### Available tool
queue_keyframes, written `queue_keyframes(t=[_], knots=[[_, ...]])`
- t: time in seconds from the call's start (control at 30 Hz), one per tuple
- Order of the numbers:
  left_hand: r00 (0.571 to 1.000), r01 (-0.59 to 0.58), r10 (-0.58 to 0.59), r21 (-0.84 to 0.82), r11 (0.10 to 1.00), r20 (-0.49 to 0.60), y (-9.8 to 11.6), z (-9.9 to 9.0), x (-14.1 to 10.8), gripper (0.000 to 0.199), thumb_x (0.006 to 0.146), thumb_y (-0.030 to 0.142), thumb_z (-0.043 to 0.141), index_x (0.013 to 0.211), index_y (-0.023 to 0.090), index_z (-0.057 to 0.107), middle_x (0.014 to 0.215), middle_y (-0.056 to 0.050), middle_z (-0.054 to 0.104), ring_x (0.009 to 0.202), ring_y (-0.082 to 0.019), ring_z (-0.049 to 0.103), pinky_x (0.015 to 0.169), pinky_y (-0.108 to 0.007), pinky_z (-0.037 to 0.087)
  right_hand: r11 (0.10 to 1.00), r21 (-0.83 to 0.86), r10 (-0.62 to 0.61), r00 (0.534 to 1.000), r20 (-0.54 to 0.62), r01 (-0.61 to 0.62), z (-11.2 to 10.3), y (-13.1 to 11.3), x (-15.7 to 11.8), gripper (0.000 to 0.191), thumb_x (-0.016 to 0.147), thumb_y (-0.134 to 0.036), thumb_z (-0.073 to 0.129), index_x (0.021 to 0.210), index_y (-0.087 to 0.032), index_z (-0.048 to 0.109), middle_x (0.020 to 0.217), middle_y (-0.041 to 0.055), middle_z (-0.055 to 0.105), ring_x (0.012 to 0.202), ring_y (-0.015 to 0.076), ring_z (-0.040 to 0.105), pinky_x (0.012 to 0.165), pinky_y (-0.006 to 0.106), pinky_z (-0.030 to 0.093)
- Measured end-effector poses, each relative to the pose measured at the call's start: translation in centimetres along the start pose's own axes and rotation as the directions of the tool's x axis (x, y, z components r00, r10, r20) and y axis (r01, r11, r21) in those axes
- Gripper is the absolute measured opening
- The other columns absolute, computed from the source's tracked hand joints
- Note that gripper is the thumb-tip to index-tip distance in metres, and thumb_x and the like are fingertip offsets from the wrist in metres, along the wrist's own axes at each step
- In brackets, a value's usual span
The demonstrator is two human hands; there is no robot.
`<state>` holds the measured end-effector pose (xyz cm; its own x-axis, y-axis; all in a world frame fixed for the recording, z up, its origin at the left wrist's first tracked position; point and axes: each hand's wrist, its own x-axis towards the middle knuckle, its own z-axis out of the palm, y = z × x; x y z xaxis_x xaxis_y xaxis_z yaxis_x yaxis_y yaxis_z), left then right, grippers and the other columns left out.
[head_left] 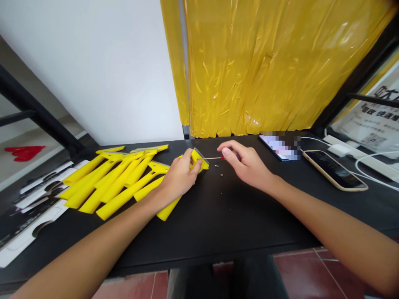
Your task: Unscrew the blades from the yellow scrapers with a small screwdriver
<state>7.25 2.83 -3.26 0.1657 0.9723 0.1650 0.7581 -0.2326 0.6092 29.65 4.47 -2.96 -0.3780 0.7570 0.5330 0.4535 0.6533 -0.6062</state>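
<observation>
Your left hand (179,176) grips a yellow scraper (199,160) over the table's middle. Your right hand (249,164), fingers curled on the screwdriver (215,158), lies right of it; the shaft runs left-right, tip at the scraper head, screws (216,166) just nearer.

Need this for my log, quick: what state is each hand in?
Left hand: closed, holding a yellow scraper near its head.
Right hand: fingers curled, holding a screwdriver by its handle, grip partly hidden.
</observation>
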Motion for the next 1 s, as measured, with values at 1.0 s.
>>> queue_keyframes(t=[1.0], knots=[[1.0, -0.001, 0.001, 0.01, 1.0, 0.007, 0.15, 0.12, -0.15, 0.017, 0.097, 0.038, 0.048, 0.106, 0.024, 0.05, 0.068, -0.001, 0.067, 0.059, -0.022, 0.064, 0.058, -0.032, 0.042, 0.997, 0.012, -0.076, 0.995, -0.068, 0.077, 0.16, -0.53, -0.25, 0.027, 0.102, -0.032, 0.049, 0.127, -0.022, 0.052, 0.068, -0.005, 0.05, 0.057, 0.0128, 0.047, 0.06, 0.028, 0.04]])
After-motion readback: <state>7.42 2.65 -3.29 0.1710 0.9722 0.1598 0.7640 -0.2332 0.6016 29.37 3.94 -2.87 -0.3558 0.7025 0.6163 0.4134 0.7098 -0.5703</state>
